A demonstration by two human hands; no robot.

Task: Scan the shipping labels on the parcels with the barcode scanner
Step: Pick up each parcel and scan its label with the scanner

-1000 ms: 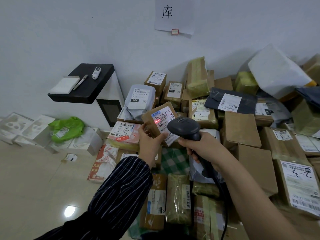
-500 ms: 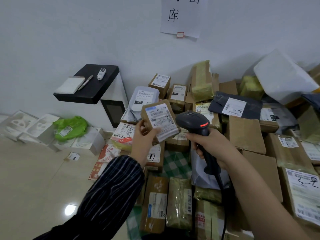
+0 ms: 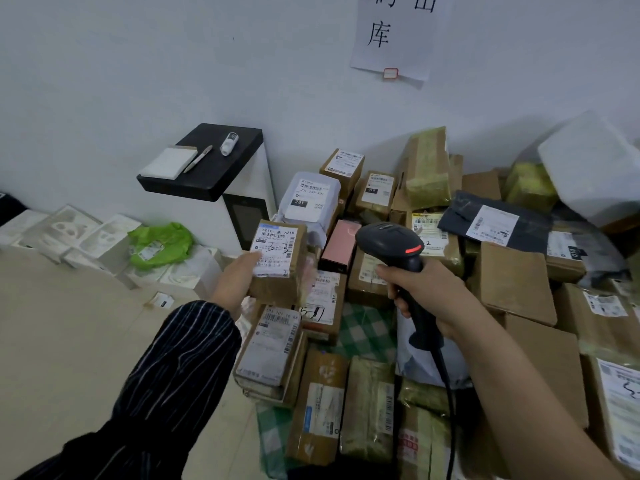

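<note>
1. Indoors, a person's left hand [image 3: 239, 275], in a dark striped sleeve [image 3: 173, 375], grips a small brown parcel [image 3: 280, 268] from its left side. The thumb lies by the edge of the shipping label [image 3: 275, 249], and the other fingers are hidden behind the box.
2. The parcel is held upright above the left edge of a heap of parcels [image 3: 512, 282] stacked against a white wall. Its label faces the camera and carries printed barcodes and a handwritten "3-3".
3. The right hand [image 3: 429, 292] is curled tightly round the handle of a black barcode scanner [image 3: 391, 242]. The scanner is raised to the right of the held parcel and apart from it.
4. A red light glows on the side of the scanner's head, and its black cable [image 3: 446, 393] hangs down from the base of the handle.
5. A pink box [image 3: 337, 245] lies in the heap between the held parcel and the scanner. Behind it sits a white mailer bag [image 3: 310, 199] marked "231", and a dark mailer bag [image 3: 491, 220] lies further right.
6. A green checked cloth [image 3: 363, 330] shows between the parcels below the scanner.
7. To the left, a black-topped stand [image 3: 214, 174] holds a white pad [image 3: 166, 164], a pen [image 3: 198, 159] and a small white device [image 3: 229, 143].
8. A green bag [image 3: 161, 242] rests on white packaging on the floor, and a paper notice [image 3: 398, 32] hangs on the wall.
</note>
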